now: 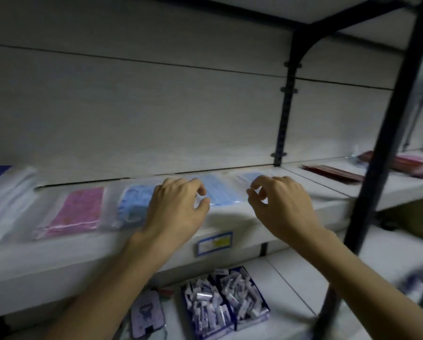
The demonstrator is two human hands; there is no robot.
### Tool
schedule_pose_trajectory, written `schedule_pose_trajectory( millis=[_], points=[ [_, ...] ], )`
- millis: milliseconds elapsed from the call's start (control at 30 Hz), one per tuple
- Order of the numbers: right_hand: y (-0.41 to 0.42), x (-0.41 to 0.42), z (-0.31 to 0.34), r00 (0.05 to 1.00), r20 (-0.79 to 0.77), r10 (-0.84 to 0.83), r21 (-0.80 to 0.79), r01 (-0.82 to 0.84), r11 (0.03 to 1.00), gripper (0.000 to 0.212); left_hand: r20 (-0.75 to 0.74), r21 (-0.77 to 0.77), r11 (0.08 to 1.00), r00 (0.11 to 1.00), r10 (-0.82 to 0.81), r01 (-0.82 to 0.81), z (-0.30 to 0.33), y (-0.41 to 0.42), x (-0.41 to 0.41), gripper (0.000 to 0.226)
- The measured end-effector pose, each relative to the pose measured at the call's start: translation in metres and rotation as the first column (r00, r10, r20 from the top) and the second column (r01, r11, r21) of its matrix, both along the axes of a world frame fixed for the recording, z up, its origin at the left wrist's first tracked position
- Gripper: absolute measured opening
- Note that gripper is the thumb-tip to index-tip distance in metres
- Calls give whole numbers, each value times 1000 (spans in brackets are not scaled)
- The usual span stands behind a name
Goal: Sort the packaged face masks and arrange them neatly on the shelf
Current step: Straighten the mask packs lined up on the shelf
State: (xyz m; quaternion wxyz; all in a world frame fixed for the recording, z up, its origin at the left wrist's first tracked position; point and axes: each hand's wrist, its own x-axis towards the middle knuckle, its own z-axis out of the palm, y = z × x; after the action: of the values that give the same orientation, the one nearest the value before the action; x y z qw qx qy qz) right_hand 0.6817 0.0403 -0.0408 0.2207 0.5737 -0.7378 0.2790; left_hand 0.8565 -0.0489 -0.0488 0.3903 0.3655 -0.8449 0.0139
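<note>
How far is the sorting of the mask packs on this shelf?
Done: the pink mask pack and patterned blue pack lie side by side. In hand: the left hand and right hand hover over the plain blue pack, holding nothing. Left: the white packs look untidy.

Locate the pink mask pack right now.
Head view, left side: pink mask pack lies flat on the shelf, just left of a blue pack beside the left hand.

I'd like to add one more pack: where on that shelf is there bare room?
Bare shelf lies right of the right hand, up to the black post. Leftward it is crowded: plain blue pack, patterned blue pack, pink pack.
</note>
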Motion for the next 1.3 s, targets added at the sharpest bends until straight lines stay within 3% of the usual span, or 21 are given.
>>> schedule_pose_trajectory(
  millis=[167, 400, 767, 1300],
  points=[
    [48, -46, 3, 994, 56, -91, 20, 90, 996, 28, 36, 0, 992, 991, -130, 130, -1, 32, -53, 22],
    [106, -133, 6, 986, 142, -84, 68, 75, 995, 24, 76, 0, 976, 974, -216, 216, 5, 87, -134, 22],
    [214, -302, 13, 987, 85, -138, 165, 122, 979, 23, 49, 48, 947, 946, -319, 317, -7, 184, -303, 16],
    [182, -512, -1, 980, 130, -150, 151, 130, 980, 18, 114, 49, 926, 919, -378, 375, 1, 166, -532, 17]
  ],
)
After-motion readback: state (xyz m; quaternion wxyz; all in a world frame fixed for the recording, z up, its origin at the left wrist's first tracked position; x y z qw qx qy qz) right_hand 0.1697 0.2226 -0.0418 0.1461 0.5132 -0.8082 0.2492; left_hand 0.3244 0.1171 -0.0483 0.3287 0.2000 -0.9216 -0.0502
